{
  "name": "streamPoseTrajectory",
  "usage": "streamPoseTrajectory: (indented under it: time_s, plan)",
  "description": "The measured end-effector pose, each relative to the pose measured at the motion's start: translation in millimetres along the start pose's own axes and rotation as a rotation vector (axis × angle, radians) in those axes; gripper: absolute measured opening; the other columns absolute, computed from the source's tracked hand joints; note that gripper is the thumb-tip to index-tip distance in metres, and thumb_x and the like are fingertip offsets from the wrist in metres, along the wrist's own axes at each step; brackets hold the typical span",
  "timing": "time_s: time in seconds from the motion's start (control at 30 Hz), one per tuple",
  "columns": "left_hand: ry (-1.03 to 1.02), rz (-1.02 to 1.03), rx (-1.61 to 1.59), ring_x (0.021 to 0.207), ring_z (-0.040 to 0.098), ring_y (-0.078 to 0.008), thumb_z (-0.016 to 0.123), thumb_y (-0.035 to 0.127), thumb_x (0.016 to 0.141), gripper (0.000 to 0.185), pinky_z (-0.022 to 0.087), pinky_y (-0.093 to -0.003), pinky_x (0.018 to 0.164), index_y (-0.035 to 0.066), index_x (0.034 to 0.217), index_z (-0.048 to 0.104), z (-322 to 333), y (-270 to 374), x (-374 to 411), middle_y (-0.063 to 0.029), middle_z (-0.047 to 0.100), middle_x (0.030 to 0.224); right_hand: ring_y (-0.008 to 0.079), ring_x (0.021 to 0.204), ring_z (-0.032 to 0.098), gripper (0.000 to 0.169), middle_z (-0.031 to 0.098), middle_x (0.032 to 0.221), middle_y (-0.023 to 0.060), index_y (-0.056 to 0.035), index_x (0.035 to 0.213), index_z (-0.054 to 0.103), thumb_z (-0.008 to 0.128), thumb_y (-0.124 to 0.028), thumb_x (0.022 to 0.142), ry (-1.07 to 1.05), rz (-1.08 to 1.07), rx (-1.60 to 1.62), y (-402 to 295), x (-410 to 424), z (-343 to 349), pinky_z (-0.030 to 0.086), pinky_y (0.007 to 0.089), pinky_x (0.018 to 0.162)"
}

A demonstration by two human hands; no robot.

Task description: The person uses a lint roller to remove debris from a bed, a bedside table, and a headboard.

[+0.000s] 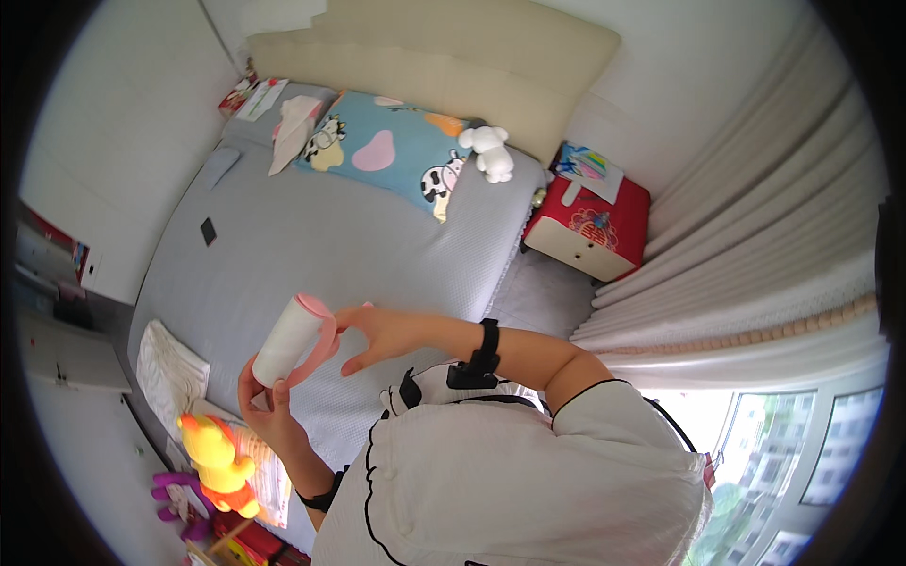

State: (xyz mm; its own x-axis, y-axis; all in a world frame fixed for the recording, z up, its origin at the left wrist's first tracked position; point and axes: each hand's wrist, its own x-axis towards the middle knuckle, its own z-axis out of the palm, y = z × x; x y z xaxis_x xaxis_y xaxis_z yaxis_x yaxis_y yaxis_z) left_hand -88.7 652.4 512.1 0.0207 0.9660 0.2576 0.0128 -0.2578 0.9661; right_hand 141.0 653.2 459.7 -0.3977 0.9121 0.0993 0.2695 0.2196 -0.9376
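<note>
My left hand point(267, 407) grips the lower end of a white roll point(289, 341), which looks like a lint roller. It is tilted above the bed. A curved pink plastic piece point(316, 359) runs along the roll's right side, and a pink end shows at its top. My right hand point(382, 334) is at the pink piece, its fingertips by the upper part and its thumb spread apart below. Whether those fingertips press on it is hard to tell. A small pink bit shows behind the right hand, mostly hidden.
Below the hands is a bed with a grey quilted cover point(283, 247). On it lie a dark phone point(208, 231), a cow-print pillow point(382, 145) and a white plush toy point(490, 151). A yellow plush bear point(216, 463) is at lower left. A red-topped nightstand point(594, 223) stands beside curtains point(743, 233).
</note>
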Motion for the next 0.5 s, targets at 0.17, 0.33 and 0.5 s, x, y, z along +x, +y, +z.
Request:
streamPoseTrajectory:
  time_s: [0.17,0.33,0.5]
  plan:
    - [-0.052,-0.117,-0.017,0.108,0.054,-0.0220,0.072,0.015,0.080,0.047,0.044,-0.0346,0.094,-0.003,0.119,0.052,11,-22,7,-0.0106,0.057,0.112,0.0278,0.103,0.055,0.044,0.057,0.109,0.0140,-0.0034,0.112,0.057,0.072,-0.026,0.078,0.114,-0.122,0.017,5,-13,5,0.042,0.0385,0.088]
    - [-0.109,-0.220,0.002,0.108,0.055,-0.0219,0.071,0.012,0.081,0.047,0.044,-0.0341,0.094,-0.002,0.121,0.052,32,-34,11,-0.0113,0.057,0.114,0.0293,0.088,0.056,0.030,0.058,0.096,0.0140,-0.0027,0.104,0.056,0.065,-0.024,0.085,0.236,-0.072,0.014,40,-32,11,0.042,0.0391,0.081]
    - [-0.304,-0.272,-0.023,0.107,0.056,-0.0218,0.070,0.007,0.080,0.053,0.044,-0.0337,0.095,0.000,0.128,0.049,69,-50,8,-0.0122,0.058,0.115,0.0292,0.085,0.055,0.027,0.057,0.093,0.0129,-0.0038,0.106,0.052,0.061,-0.023,0.089,0.369,0.019,0.060,62,-79,17,0.042,0.0380,0.079]
